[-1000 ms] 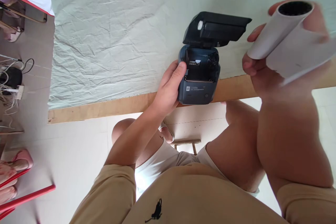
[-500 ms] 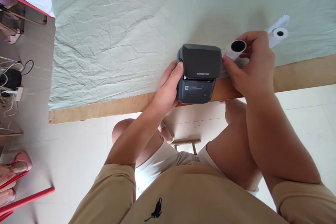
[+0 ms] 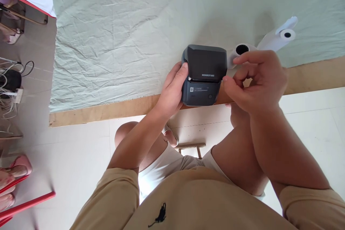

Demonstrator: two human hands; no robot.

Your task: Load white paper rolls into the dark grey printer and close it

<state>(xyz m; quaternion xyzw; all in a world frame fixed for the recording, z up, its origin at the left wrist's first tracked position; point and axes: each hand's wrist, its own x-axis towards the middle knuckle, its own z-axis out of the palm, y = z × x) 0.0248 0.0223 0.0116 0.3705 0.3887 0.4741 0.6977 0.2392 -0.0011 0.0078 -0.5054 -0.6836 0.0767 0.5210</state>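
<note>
My left hand [image 3: 174, 88] grips the left side of a dark grey label printer [image 3: 206, 63], thumb along its edge. The printer's lid is down and it stands at the table's front edge. To its right, my right hand [image 3: 258, 79] is off the paper roll, fingers apart and curled, the thumb tip close to the printer's right side. A white paper roll [image 3: 232, 57] with a wide dark core stands just behind those fingers, partly hidden by them. Farther right is a thinner white roll [image 3: 283, 39] with a loose strip of paper trailing from it.
A wrinkled pale green cloth [image 3: 121, 36] covers the table, with a bare wooden edge [image 3: 107, 112] along the front. On the floor at left lie tangled cables [image 3: 10, 100] and red metal legs [image 3: 29, 203]. Another person's foot in a pink shoe [image 3: 23, 165] shows there.
My right hand has let go of the wide-core paper roll and moved down toward the printer's right side. The left hand and printer have hardly moved.
</note>
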